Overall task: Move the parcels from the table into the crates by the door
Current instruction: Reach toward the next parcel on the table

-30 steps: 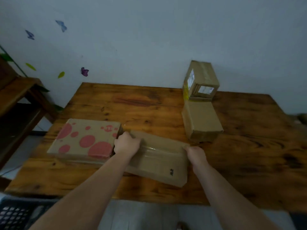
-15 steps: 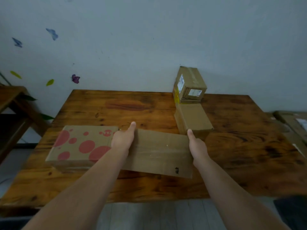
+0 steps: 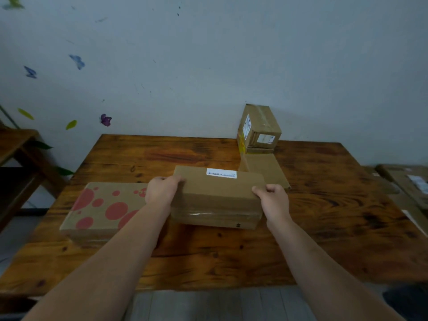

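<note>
Left hand (image 3: 162,191) and right hand (image 3: 274,200) each curl round one end of the plain parcel (image 3: 217,195), apparently lifted off the worktop (image 3: 324,216). Spotted parcel (image 3: 104,207), flat parcel (image 3: 266,170) and upright parcel (image 3: 259,128) not yet moved. Crates out of view; most of the task probably left.

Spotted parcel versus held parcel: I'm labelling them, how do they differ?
The spotted parcel has red dots; the held parcel is plain brown with a white label. The spotted parcel lies flat on the table; the held parcel is gripped by left hand and right hand. Both are cardboard.
</note>
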{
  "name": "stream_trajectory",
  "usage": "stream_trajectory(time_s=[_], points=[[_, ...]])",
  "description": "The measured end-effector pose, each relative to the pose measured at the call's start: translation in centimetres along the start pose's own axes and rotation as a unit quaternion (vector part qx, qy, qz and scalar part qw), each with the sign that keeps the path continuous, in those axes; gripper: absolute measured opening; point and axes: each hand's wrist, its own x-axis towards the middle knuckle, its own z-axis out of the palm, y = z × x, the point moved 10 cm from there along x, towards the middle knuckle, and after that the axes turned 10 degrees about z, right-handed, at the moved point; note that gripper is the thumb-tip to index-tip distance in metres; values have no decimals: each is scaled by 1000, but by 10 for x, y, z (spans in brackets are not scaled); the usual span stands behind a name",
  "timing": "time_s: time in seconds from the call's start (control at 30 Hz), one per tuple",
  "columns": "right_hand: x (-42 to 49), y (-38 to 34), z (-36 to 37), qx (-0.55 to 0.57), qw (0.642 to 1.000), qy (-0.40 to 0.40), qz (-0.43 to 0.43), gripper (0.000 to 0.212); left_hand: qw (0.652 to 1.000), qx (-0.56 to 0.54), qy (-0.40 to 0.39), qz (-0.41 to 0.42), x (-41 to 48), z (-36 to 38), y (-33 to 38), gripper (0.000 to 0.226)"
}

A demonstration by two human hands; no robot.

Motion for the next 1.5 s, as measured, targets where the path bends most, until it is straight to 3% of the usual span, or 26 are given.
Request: stream_trajectory(time_s=[0.07,0.17,0.33,0.4,0.47,0.6,0.9,1.07,1.27,1.5], points=[[-1,-5,0,6,1000,-8,-9,25,1000,18,-4,7,-2,-2,3,72],[-2,-11,-1,-9,1000,-9,-12,24,998,44,-15,36,-6,-2,10,73],[-2,-23,-7,-13,999,29,10,65,991,57,-31,121,-12,4,24,58],[1,-22,-10,-11,999,47,19,56,987,39,-46,150,-15,9,29,52],[6,-19,-11,-1,999,52,14,32,987,20,-54,148,-17,11,31,48],[1,-9,-8,29,998,43,21,20,995,-13,-24,100,-18,6,34,48],[-17,-24,-10,89,992,50,-69,19,991,-96,18,91,-17,-4,32,31],[-15,-24,-3,175,983,28,-39,11,985,-147,26,84,-20,-5,18,32],[-19,-24,-2,210,977,17,-39,22,972,-235,-19,2,-18,-2,9,64],[-23,-29,1,222,972,-23,-78,20,952,-282,-112,28,-20,4,27,25]])
